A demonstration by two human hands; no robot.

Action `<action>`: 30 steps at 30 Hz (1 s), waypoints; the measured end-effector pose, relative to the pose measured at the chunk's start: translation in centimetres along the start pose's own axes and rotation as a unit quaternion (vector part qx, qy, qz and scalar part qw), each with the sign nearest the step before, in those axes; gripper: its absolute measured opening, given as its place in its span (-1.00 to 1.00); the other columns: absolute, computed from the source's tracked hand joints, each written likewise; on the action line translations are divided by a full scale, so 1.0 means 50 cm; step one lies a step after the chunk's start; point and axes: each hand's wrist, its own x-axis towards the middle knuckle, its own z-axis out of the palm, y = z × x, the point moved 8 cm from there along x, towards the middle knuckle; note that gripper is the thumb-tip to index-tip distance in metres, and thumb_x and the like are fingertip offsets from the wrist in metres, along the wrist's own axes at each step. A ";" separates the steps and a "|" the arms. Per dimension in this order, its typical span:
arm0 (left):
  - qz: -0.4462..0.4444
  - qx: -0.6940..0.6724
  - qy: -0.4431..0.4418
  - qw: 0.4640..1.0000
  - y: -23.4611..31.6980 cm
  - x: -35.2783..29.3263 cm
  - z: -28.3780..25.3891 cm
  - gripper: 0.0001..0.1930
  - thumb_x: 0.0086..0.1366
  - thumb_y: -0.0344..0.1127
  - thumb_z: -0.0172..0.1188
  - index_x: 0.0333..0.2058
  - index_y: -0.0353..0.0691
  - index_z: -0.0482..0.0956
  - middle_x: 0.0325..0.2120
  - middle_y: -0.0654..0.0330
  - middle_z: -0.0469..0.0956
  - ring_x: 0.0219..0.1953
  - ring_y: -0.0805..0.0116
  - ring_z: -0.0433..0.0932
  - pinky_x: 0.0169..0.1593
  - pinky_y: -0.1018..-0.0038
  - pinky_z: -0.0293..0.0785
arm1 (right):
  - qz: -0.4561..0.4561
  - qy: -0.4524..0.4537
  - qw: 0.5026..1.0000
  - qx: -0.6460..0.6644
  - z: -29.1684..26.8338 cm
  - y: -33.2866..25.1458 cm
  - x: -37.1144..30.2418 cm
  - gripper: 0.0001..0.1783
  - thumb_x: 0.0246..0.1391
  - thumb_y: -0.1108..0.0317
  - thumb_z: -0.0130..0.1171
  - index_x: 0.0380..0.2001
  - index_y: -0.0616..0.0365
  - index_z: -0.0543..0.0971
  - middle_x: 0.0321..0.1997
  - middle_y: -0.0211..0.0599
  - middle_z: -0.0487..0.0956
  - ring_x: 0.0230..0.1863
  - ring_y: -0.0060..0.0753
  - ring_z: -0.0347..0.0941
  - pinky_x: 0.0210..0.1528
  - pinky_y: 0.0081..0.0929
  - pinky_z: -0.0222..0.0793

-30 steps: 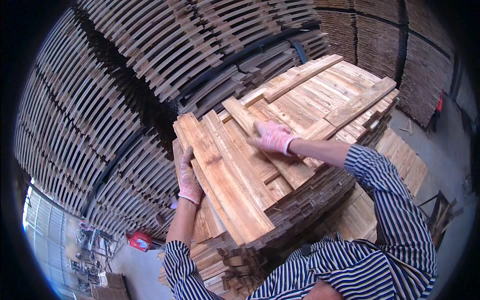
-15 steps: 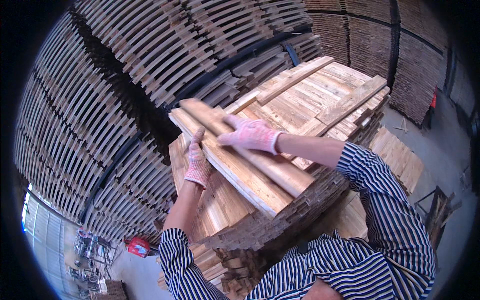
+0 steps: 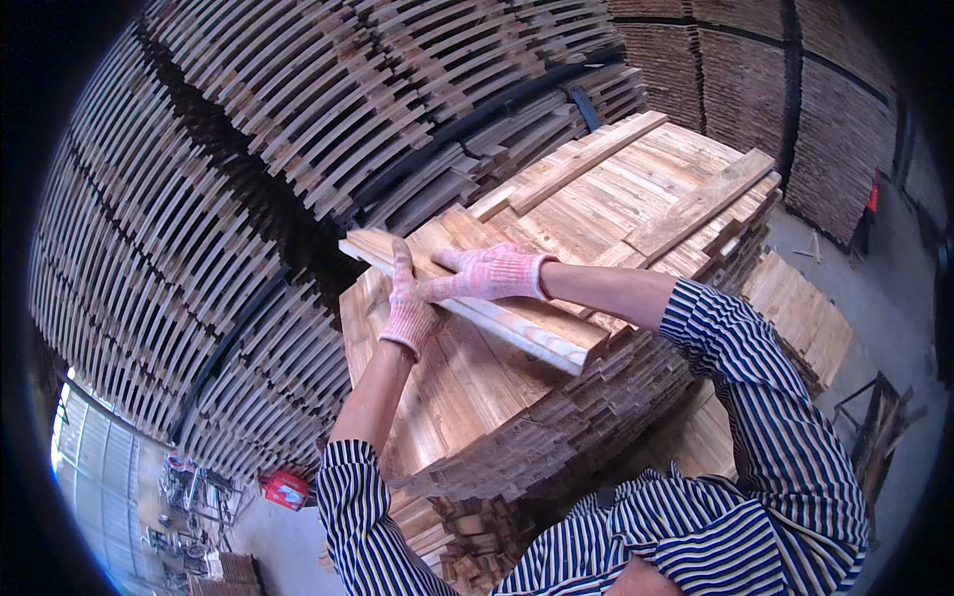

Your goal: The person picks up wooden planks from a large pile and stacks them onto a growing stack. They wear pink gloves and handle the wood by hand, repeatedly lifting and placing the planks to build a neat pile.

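Observation:
My two hands wear pink-and-white knit gloves and meet at a pale wooden plank [image 3: 542, 320] lying slantwise above a stack of boards [image 3: 437, 422]. My left hand [image 3: 409, 306] grips its near long edge, a finger stretched across the top face. From the far side my right hand [image 3: 492, 272] reaches over the plank, its thumb on the top and its fingers wrapped over the near edge beside my left hand. The plank's light sawn edge faces me. Just beyond it lie more flat boards [image 3: 457, 230]; whether they touch the plank, I cannot tell.
Two loose boards [image 3: 701, 206] lie across the stack's far part. Tall racks of stacked slats [image 3: 328, 99] rise at left and behind, with more piles [image 3: 735, 89] at far right. A red container [image 3: 285, 490] stands on the floor at lower left. Scrap wood [image 3: 884, 437] leans at right.
The planks under my hands have shifted, and the near one now lies higher and farther from the stack's near edge. My left hand has moved right, close against my right hand.

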 end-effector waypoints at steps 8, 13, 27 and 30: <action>-0.067 -0.029 0.003 0.997 -0.075 0.015 0.032 0.00 0.26 0.61 -0.19 0.19 -0.32 0.36 0.03 -0.09 0.56 0.05 0.00 0.57 0.16 0.07 0.53 | 0.118 0.061 0.983 -0.126 -0.099 0.174 -0.022 -0.26 0.02 -0.17 0.06 0.19 0.03 0.47 -0.07 -0.01 0.65 -0.06 -0.08 0.62 0.01 -0.11 0.50; -0.030 -0.036 0.003 0.999 -0.088 0.047 0.007 0.04 0.28 0.59 -0.22 0.23 -0.41 0.32 0.04 -0.15 0.55 0.06 -0.03 0.57 0.19 0.06 0.49 | 0.067 0.011 0.988 -0.140 -0.041 0.221 0.008 -0.44 0.26 -0.11 -0.13 0.07 0.03 0.55 -0.05 0.17 0.64 0.02 0.16 0.58 0.07 0.07 0.45; 0.178 0.526 0.150 0.818 0.110 -0.016 -0.109 -0.07 0.41 0.36 -0.06 0.42 -0.35 0.09 0.45 -0.02 0.11 0.47 0.14 0.09 0.48 0.31 -0.02 | 0.158 0.054 0.980 -0.108 -0.182 0.250 -0.065 -0.28 0.10 -0.21 0.07 0.20 0.02 0.44 -0.05 0.01 0.64 -0.03 -0.10 0.61 0.02 0.15 0.45; -0.003 0.518 0.315 0.796 0.100 -0.120 -0.358 -0.05 0.28 0.46 0.02 0.37 -0.23 0.29 0.29 -0.05 0.36 0.32 0.10 0.32 0.34 0.28 0.19 | 0.145 -0.004 0.978 -0.153 -0.119 0.306 -0.078 -0.35 0.24 -0.20 -0.02 0.20 0.03 0.45 -0.21 0.01 0.62 -0.09 0.03 0.60 0.03 0.10 0.46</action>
